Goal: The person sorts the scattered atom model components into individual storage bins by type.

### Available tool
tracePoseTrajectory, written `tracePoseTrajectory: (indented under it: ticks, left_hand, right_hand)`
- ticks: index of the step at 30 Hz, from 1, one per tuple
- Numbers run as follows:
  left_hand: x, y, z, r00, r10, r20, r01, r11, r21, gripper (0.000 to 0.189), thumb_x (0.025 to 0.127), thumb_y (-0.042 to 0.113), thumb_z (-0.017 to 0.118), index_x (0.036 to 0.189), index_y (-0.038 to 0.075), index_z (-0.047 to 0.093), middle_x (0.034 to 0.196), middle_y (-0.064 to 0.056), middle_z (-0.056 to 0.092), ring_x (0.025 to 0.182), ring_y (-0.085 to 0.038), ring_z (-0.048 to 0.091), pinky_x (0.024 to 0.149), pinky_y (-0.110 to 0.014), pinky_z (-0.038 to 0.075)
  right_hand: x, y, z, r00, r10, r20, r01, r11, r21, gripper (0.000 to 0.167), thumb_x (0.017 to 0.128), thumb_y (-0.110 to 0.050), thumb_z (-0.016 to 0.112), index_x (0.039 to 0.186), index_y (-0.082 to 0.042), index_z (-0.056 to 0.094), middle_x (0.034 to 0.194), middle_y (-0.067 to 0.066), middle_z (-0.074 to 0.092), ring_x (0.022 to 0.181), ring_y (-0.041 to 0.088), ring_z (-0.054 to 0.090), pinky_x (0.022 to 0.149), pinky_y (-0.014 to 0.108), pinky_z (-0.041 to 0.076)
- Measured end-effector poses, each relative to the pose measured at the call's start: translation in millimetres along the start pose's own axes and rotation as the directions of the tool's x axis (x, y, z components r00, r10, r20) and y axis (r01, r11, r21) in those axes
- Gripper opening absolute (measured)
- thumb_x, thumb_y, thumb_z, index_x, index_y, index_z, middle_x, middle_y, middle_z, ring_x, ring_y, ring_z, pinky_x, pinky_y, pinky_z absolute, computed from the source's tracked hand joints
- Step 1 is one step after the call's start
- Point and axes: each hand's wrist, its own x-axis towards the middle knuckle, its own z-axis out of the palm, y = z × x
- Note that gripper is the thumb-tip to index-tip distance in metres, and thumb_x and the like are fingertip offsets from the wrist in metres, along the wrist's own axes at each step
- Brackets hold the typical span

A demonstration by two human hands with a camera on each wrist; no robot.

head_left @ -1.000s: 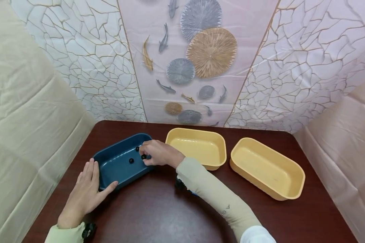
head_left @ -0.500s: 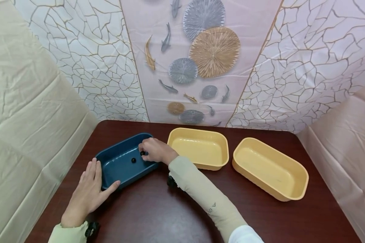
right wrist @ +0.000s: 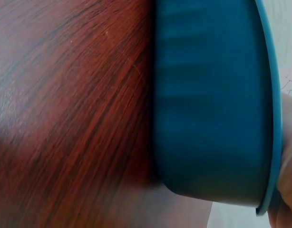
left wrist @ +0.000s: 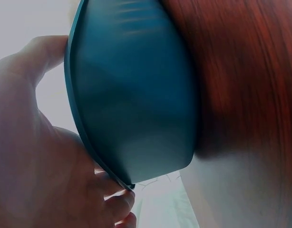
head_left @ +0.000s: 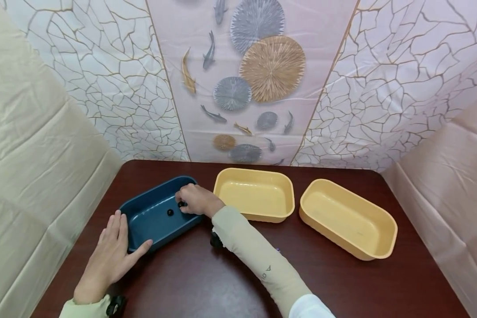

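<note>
A blue rectangular tray (head_left: 155, 225) sits at the left of the table. My left hand (head_left: 111, 254) lies along its near left corner, fingers straight and thumb spread, touching the rim; the left wrist view shows this hand beside the tray wall (left wrist: 136, 95). My right hand (head_left: 196, 199) reaches over the tray's right end, with curled fingers and thumb around a small black ball (head_left: 181, 204). Another black ball (head_left: 170, 212) lies on the tray floor just left of those fingers. In the right wrist view, the tray wall (right wrist: 212, 104) hides most of that hand.
A yellow tray (head_left: 258, 217) stands right of the blue one, behind my right forearm. A second yellow tray (head_left: 334, 238), set at a slant, is farther right. All rest on a dark red-brown table (head_left: 191, 282), with patterned cloth (head_left: 270, 141) hanging behind.
The right hand has shifted slightly left inside the blue tray and closed around a black ball. One of the three balls seen earlier no longer shows. The left hand stays at the rim.
</note>
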Motion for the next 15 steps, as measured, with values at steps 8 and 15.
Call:
tracePoseTrajectory:
  ticks: [8, 15]
  left_hand:
    - [-1.1, 1.0, 0.2, 1.0, 0.01, 0.0, -0.01, 1.0, -0.002, 0.121, 0.097, 0.073, 0.053, 0.162, -0.016, 0.005, 0.17, -0.041, 0.002, 0.156, -0.06, 0.009, 0.12, -0.08, 0.02]
    - [-0.7, -0.1, -0.4, 1.0, 0.001, -0.002, -0.001, 1.0, 0.0, 0.121, 0.097, 0.073, 0.053, 0.162, -0.016, 0.004, 0.17, -0.041, 0.002, 0.157, -0.06, 0.008, 0.121, -0.08, 0.019]
  right_hand:
    - [0.1, -3, -2, 0.998, -0.043, -0.05, 0.042, 0.999, -0.023, 0.029, 0.103, -0.025, 0.07, 0.128, -0.01, 0.074, 0.121, 0.004, 0.074, 0.11, 0.011, 0.071, 0.093, 0.018, 0.058]
    - [-9.3, -2, -15, 0.994, -0.048, -0.098, 0.049, 0.999, 0.012, 0.029, 0.103, -0.024, 0.07, 0.129, -0.009, 0.075, 0.125, 0.005, 0.074, 0.112, 0.011, 0.072, 0.095, 0.019, 0.059]
